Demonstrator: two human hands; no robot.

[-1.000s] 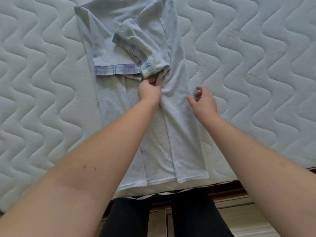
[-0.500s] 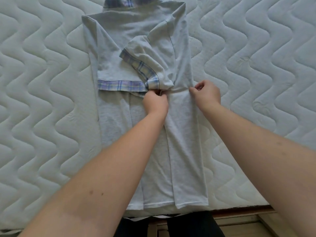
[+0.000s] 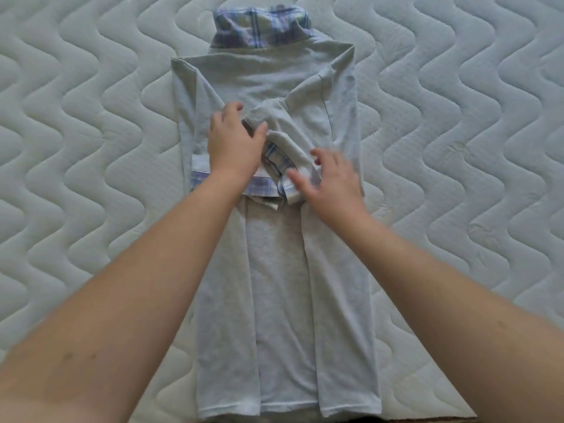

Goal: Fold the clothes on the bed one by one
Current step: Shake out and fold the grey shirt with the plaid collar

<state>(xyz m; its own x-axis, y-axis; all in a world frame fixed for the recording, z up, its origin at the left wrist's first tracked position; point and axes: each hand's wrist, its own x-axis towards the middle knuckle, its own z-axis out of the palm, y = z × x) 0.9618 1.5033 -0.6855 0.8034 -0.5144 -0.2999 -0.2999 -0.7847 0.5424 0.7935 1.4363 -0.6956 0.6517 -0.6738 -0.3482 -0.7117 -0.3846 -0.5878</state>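
Observation:
A pale grey short-sleeved shirt lies lengthwise on the white quilted mattress, its plaid collar at the far end. Both long sides are folded in toward the middle. The left sleeve lies flat, its plaid cuff showing beside my wrist. The right sleeve is bunched and crumpled at the centre. My left hand rests flat on the left sleeve, thumb against the bunched sleeve. My right hand, blurred, touches the crumpled sleeve's cuff end with spread fingers.
Wavy-stitched mattress surface stretches out on both sides of the shirt and beyond the collar. The shirt's hem reaches almost to the near edge of the bed at the bottom of the view.
Both hands let go of the pinched fabric at the shirt's middle and moved up onto the sleeves. The view shifted forward, bringing the collar into sight.

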